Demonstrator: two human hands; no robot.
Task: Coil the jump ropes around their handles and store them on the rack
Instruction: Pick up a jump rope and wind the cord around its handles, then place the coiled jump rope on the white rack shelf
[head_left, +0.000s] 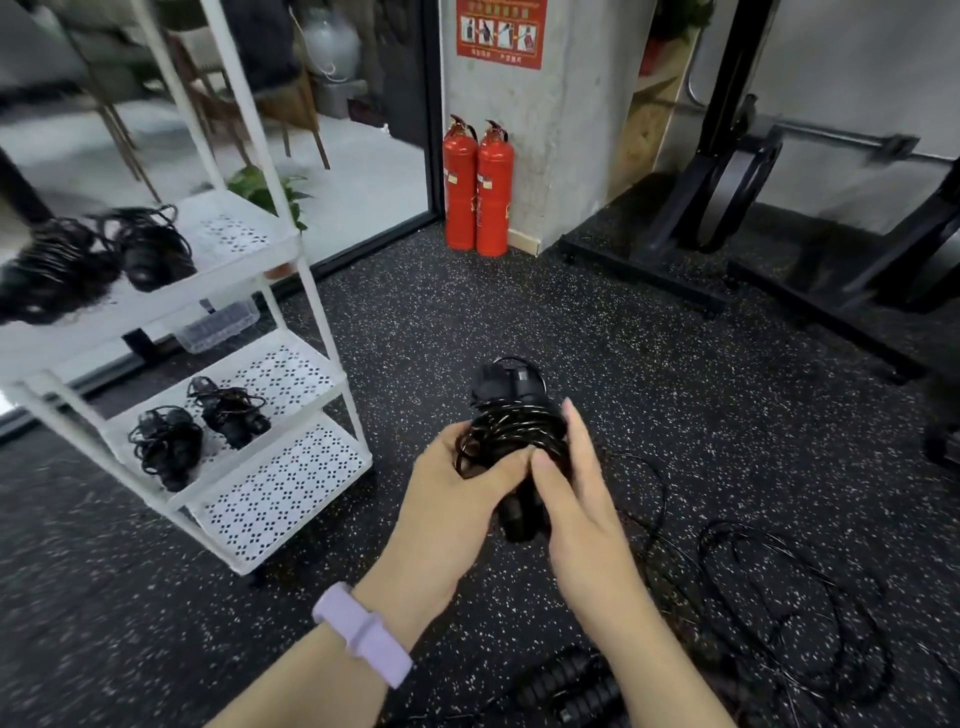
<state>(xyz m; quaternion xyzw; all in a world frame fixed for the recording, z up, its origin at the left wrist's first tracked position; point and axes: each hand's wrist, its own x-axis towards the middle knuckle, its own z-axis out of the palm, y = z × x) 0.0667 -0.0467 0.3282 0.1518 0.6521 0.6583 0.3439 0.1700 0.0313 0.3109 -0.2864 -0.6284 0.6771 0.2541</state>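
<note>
A black jump rope wound round its handles is held upright in front of me. My left hand grips the bundle from the left, thumb across the coils. My right hand holds it from the right, fingers along the coils and thumb pressed on the front. The white three-shelf rack stands to the left. Two coiled ropes lie on its top shelf and two more on the middle shelf. A loose uncoiled rope sprawls on the floor at lower right, its ribbed handles near the bottom edge.
Two red fire extinguishers stand against a concrete pillar ahead. Black gym equipment frames fill the right back. A glass wall and a potted plant lie behind the rack. The floor is speckled black rubber.
</note>
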